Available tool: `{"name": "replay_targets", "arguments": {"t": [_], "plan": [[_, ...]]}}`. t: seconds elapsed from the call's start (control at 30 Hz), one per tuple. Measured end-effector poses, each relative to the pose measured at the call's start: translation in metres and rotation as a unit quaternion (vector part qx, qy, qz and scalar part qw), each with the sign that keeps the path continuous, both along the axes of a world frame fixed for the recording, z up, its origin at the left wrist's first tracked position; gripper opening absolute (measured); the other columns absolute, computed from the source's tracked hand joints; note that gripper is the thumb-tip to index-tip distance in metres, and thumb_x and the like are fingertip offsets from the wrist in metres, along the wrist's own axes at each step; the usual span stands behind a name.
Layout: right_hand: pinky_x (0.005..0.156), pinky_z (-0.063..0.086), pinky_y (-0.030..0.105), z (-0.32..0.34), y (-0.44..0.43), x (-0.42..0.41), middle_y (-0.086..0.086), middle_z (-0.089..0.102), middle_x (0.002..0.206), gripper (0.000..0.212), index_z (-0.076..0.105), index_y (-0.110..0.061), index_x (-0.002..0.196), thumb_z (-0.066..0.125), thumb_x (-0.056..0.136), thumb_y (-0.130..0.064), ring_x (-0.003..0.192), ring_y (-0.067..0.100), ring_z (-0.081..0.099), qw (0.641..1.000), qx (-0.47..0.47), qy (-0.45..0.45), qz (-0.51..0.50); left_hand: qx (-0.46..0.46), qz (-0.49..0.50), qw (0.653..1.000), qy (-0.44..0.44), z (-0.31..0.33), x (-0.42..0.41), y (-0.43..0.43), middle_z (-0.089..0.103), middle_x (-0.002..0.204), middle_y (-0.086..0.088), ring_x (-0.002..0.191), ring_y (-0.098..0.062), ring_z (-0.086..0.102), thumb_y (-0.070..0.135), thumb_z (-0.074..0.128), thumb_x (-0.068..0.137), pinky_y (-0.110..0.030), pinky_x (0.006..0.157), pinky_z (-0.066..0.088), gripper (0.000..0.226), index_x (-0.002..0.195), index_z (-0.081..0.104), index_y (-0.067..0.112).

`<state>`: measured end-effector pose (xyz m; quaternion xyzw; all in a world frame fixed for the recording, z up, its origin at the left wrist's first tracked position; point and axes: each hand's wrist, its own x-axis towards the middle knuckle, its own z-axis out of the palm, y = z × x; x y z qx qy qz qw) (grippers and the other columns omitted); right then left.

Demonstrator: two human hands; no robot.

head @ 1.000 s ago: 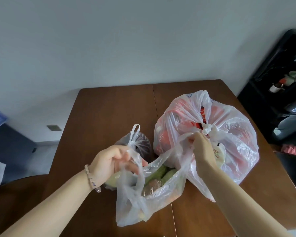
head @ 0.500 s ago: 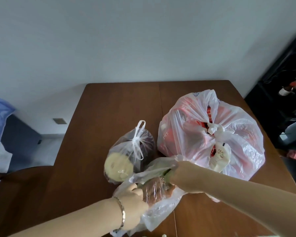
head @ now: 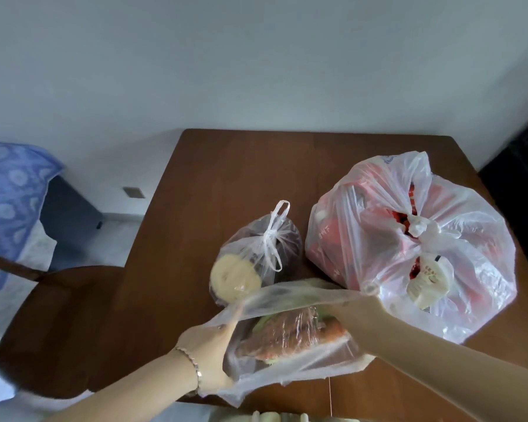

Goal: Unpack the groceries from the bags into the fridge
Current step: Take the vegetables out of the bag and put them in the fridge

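Observation:
A clear plastic bag (head: 287,300) lies open at the near edge of the brown wooden table (head: 226,178). Inside it is a film-wrapped pack of carrots (head: 290,336) with something green beneath. My left hand (head: 208,354) grips the bag's left rim and holds it up. My right hand (head: 351,309) reaches into the bag's mouth; its fingers are hidden behind the plastic. Behind stands a small knotted clear bag (head: 256,254) with a pale round item and dark contents. To the right sits a large knotted white bag (head: 409,239) full of red packages.
A dark wooden chair (head: 58,324) stands left of the table. Blue patterned fabric (head: 9,202) hangs at the far left. A dark shape (head: 525,184) fills the right edge. The table's far half is bare wood against a grey wall.
The bag's handles were let go and its mouth pulled open. My left hand dropped to the bag's near-left rim, and my right hand went down into the bag. The view shifted left.

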<state>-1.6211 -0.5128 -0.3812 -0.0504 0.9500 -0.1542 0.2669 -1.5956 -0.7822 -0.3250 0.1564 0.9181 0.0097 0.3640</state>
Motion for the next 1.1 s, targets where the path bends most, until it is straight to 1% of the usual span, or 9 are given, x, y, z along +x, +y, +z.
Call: {"name": "replay_targets", "arguments": {"t": [0.1, 0.2, 0.37, 0.57, 0.7, 0.83, 0.9, 0.97, 1.1], "plan": [[0.099, 0.044, 0.036, 0.025, -0.023, -0.006, 0.000, 0.058, 0.124, 0.046, 0.051, -0.015, 0.128, 0.059, 0.084, -0.003, 0.115, 0.019, 0.055, 0.938, 0.110, 0.101, 0.313, 0.025, -0.070, 0.997, 0.014, -0.003, 0.011, 0.011, 0.063, 0.090, -0.003, 0.086, -0.023, 0.059, 0.047, 0.058, 0.079, -0.032, 0.090, 0.044, 0.107, 0.139, -0.031, 0.038], [0.107, 0.037, 0.041, 0.039, -0.061, -0.001, 0.007, 0.048, 0.134, 0.050, 0.046, -0.014, 0.133, 0.053, 0.086, 0.000, 0.124, 0.024, 0.043, 0.915, 0.038, 0.170, 0.364, 0.053, -0.070, 0.996, 0.028, 0.001, 0.008, 0.016, 0.061, 0.086, 0.004, 0.100, -0.022, 0.059, 0.051, 0.060, 0.077, -0.037, 0.112, 0.029, 0.113, 0.140, -0.033, 0.033], [0.102, 0.034, 0.042, -0.005, -0.100, 0.014, 0.015, 0.040, 0.138, 0.059, 0.037, -0.009, 0.136, 0.064, 0.084, -0.014, 0.120, 0.031, 0.041, 0.889, 0.109, 0.166, 0.413, 0.025, -0.060, 0.995, 0.076, 0.002, 0.007, 0.004, 0.038, 0.143, -0.001, 0.129, -0.023, 0.039, 0.055, 0.059, 0.078, -0.027, 0.105, 0.037, 0.102, 0.148, -0.011, 0.033], [0.107, 0.027, 0.054, -0.021, -0.098, 0.014, 0.019, 0.032, 0.144, 0.074, 0.024, -0.006, 0.143, 0.067, 0.083, -0.015, 0.131, 0.036, 0.032, 0.890, 0.177, 0.115, 0.405, -0.021, -0.133, 0.982, 0.131, 0.002, 0.000, -0.007, 0.053, 0.133, 0.000, 0.121, -0.022, 0.050, 0.052, 0.050, 0.087, -0.035, 0.108, 0.030, 0.068, 0.143, 0.025, 0.024], [0.109, 0.025, 0.044, 0.002, -0.087, 0.012, 0.007, 0.039, 0.133, 0.060, 0.036, -0.012, 0.134, 0.060, 0.079, -0.014, 0.125, 0.027, 0.036, 0.957, 0.062, 0.086, 0.272, 0.026, -0.150, 0.966, 0.210, 0.014, -0.012, -0.010, 0.066, 0.105, 0.004, 0.097, -0.016, 0.062, 0.055, 0.060, 0.079, -0.035, 0.102, 0.036, 0.049, 0.113, 0.053, 0.021], [0.103, 0.034, 0.028, 0.037, -0.059, 0.005, -0.004, 0.048, 0.126, 0.056, 0.046, -0.022, 0.127, 0.056, 0.073, -0.014, 0.118, 0.016, 0.043, 0.982, -0.124, 0.116, 0.082, 0.043, -0.196, 0.942, 0.270, 0.019, -0.034, -0.015, 0.055, 0.044, 0.009, 0.038, -0.008, 0.054, 0.058, 0.081, 0.027, -0.020, 0.054, 0.048, 0.054, 0.064, 0.064, 0.024], [0.095, 0.037, 0.019, 0.056, -0.049, 0.003, -0.011, 0.052, 0.116, 0.058, 0.052, -0.024, 0.120, 0.063, 0.066, -0.008, 0.109, 0.008, 0.047, 0.963, -0.208, 0.167, -0.032, 0.011, -0.186, 0.948, 0.256, 0.030, -0.047, -0.017, 0.066, 0.063, 0.006, 0.056, -0.010, 0.065, 0.054, 0.077, 0.047, -0.023, 0.067, 0.050, 0.057, 0.093, 0.067, 0.022], [0.083, 0.039, 0.011, 0.071, -0.041, 0.003, -0.018, 0.053, 0.102, 0.057, 0.052, -0.036, 0.104, 0.066, 0.060, -0.002, 0.094, 0.003, 0.050, 0.925, -0.288, 0.194, -0.156, -0.037, -0.220, 0.933, 0.283, 0.032, -0.058, -0.015, 0.066, 0.104, 0.003, 0.092, -0.017, 0.065, 0.043, 0.059, 0.079, -0.029, 0.088, 0.043, 0.058, 0.131, 0.043, 0.022], [0.049, 0.045, 0.016, 0.084, -0.030, 0.008, 0.000, 0.057, 0.074, 0.042, 0.051, -0.027, 0.087, 0.066, 0.057, -0.002, 0.060, 0.007, 0.055, 0.822, -0.420, 0.160, -0.350, 0.014, -0.166, 0.971, 0.170, 0.013, -0.058, 0.010, 0.051, 0.124, 0.003, 0.110, -0.021, 0.055, 0.045, 0.052, 0.087, -0.033, 0.093, 0.041, 0.057, 0.137, 0.035, 0.025]]}}
